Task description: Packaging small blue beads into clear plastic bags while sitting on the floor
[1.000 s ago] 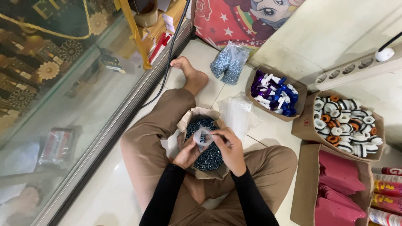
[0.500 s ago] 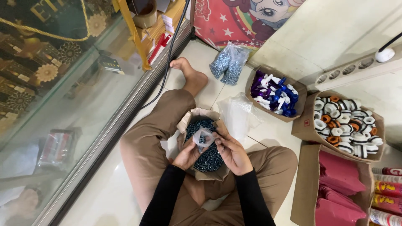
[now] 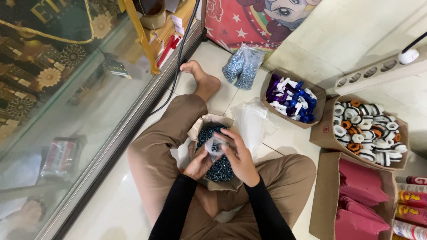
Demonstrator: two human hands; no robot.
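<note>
Sitting cross-legged on the tiled floor, the person holds a small clear plastic bag [image 3: 214, 145] between both hands, directly above an open cardboard box of dark screws [image 3: 221, 169] resting in the lap. The left hand [image 3: 199, 163] supports the bag from below with fingers curled; the right hand [image 3: 239, 156] closes over the bag's top edge from the right, fingers pinched on the film. Both hands touch the bag.

The bag is crumpled and largely covered by the fingers, so its contents, mouth direction and long axis cannot be determined. The box's near wall is hidden behind the wrists.

Just beyond the box, a loose sheet of clear plastic [image 3: 253, 122] lies on the tile. Farther right stand a carton of blue and white fittings [image 3: 291, 98] and a carton of white, black and orange rings [image 3: 369, 131]; a carton of pink packets [image 3: 356, 195] is cut off at the frame edge. Farthest away, a clear bag of small metal parts [image 3: 242, 66] lies near the bare foot [image 3: 202, 80].
</note>
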